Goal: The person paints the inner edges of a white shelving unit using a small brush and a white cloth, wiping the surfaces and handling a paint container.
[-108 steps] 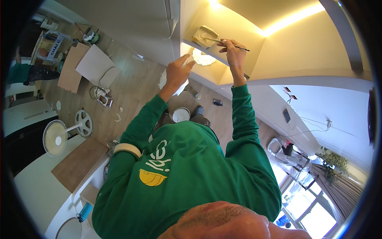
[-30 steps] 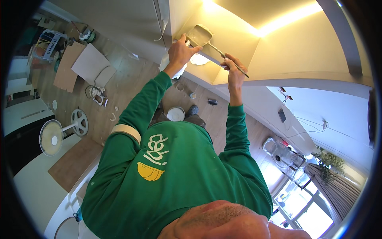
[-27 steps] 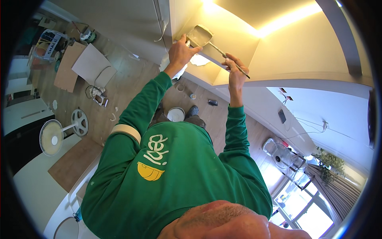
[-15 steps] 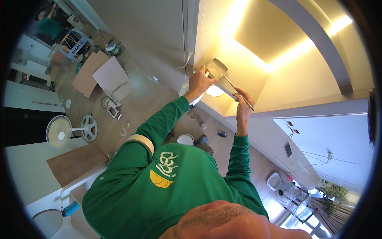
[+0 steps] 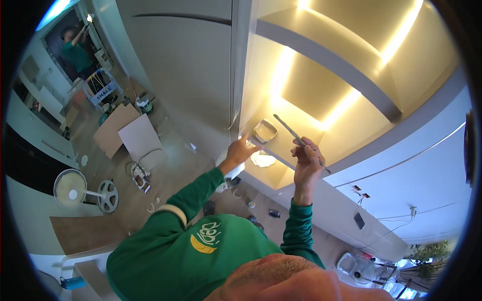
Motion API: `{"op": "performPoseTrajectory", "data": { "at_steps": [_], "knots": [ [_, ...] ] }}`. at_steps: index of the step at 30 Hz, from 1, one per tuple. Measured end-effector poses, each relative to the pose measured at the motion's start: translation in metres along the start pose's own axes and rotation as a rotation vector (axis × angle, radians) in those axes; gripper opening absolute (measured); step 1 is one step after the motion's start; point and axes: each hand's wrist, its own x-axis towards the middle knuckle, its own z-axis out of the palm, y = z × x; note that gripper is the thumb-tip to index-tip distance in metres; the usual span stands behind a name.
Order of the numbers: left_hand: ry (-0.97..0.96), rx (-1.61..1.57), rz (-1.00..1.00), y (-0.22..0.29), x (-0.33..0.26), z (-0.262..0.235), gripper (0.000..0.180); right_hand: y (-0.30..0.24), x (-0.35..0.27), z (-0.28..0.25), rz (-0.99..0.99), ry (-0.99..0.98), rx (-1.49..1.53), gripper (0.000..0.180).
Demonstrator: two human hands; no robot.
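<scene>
A small square tub [image 5: 265,131], pale inside, sits on the lit shelf of the built-in cabinet. My left hand [image 5: 240,154] is just left of the tub at the shelf's front edge. Its thumb and fingers are apart and nothing is in them; contact with the tub cannot be made out. To the right of the tub, my right hand [image 5: 306,165] is closed around a slim paintbrush-like tool [image 5: 286,126]. The tool slants up and left, its far end raised clear of the tub. White crumpled material [image 5: 263,159] lies in the compartment below.
A grey shelf board [image 5: 326,55] curves above my hands. Cardboard sheets [image 5: 140,135], a cable, scraps and a white fan [image 5: 71,188] are on the left. Another person [image 5: 75,52] in green stands far left with raised arms. Wires hang from wall sockets [image 5: 361,190] on the right.
The tool has come up out of the tub in my right hand. My left hand has let go of the tub, which now rests on the shelf. The view has shifted.
</scene>
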Motion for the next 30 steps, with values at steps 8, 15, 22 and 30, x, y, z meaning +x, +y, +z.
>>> {"op": "performPoseTrajectory", "data": {
  "at_steps": [8, 15, 22, 30],
  "knots": [
    [-0.143, -0.027, -0.153, -0.169, -0.143, -0.021, 0.058, -0.099, 0.046, 0.125, -0.763, -0.301, -0.185, 0.026],
    [-0.049, 0.256, -0.320, -0.387, -0.349, 0.001, 0.040, -0.107, 0.083, 0.196, -1.410, -0.282, -0.687, 0.032],
    [-0.048, -0.052, -0.451, -0.400, -0.434, 0.015, 0.030, -0.062, 0.083, 0.224, -1.581, -0.199, -0.881, 0.048],
    [0.055, -0.194, -0.376, -0.406, -0.402, 0.012, 0.024, -0.057, 0.088, 0.228, -1.565, -0.156, -0.946, 0.059]
  ]
}}
